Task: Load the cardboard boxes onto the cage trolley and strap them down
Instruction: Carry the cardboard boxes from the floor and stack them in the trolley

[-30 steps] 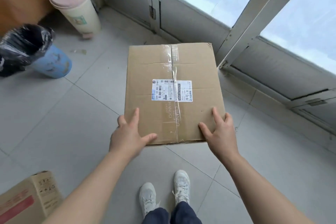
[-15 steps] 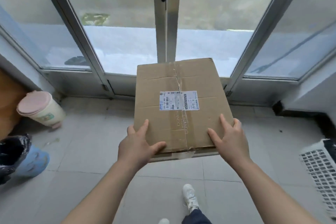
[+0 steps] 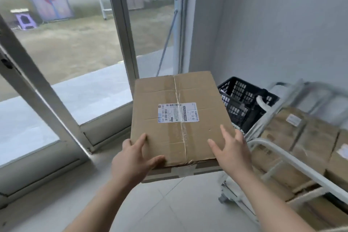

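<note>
I hold a flat brown cardboard box (image 3: 177, 118) with a white shipping label and clear tape in front of me, above the floor. My left hand (image 3: 133, 160) grips its near left corner, thumb on top. My right hand (image 3: 232, 149) grips the near right corner, fingers spread on the lid. At the right stands the white metal cage trolley (image 3: 278, 153), with several cardboard boxes (image 3: 301, 137) stacked inside it. The held box is left of the trolley, apart from it.
A black plastic crate (image 3: 244, 98) sits in the corner behind the trolley, against a grey wall. Glass doors with metal frames (image 3: 124, 30) fill the left and centre. Grey tiled floor (image 3: 169, 209) lies below me.
My view has swung right and up, away from the bins and windows. The trolley with its boxes and the black crate have come into sight. Both hands keep their grip on the box.
</note>
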The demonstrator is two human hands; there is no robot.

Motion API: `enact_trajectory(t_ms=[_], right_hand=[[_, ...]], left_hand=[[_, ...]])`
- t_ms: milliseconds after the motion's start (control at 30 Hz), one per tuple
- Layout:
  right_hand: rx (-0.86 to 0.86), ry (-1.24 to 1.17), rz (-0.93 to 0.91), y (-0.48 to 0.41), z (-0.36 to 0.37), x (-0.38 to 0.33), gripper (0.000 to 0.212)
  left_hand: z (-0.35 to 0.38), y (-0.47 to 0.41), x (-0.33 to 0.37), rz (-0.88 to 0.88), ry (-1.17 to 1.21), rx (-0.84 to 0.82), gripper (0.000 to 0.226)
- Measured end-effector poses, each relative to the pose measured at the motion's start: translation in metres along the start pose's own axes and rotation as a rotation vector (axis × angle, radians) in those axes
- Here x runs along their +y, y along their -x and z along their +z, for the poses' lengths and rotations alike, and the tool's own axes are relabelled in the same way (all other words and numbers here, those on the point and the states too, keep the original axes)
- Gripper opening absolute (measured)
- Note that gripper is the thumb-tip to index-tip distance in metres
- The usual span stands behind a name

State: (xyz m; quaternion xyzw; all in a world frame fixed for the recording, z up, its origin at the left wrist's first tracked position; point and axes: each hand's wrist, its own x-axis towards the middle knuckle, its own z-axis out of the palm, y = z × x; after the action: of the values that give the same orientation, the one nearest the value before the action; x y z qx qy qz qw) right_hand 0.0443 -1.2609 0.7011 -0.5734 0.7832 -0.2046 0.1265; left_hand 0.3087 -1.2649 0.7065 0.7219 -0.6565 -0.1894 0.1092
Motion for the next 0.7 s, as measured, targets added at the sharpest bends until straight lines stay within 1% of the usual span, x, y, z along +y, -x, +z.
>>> enact_trajectory(t_ms=[233, 433, 700], right_hand=[[0.187, 0.015, 0.206, 0.004, -0.092, 0.121, 0.067], [0.297, 0.034, 0.334, 0.009, -0.164, 0.237, 0.067], [0.389, 0.044, 0.544, 0.028, -0.235, 0.366, 0.066]], left_hand=[[0.036, -0.002, 0.151, 0.254, -0.019, -0.009, 0.092], [0.090, 0.011, 0.282, 0.424, -0.055, -0.037, 0.090], [0.161, 0.030, 0.429, 0.665, -0.097, -0.126, 0.100]])
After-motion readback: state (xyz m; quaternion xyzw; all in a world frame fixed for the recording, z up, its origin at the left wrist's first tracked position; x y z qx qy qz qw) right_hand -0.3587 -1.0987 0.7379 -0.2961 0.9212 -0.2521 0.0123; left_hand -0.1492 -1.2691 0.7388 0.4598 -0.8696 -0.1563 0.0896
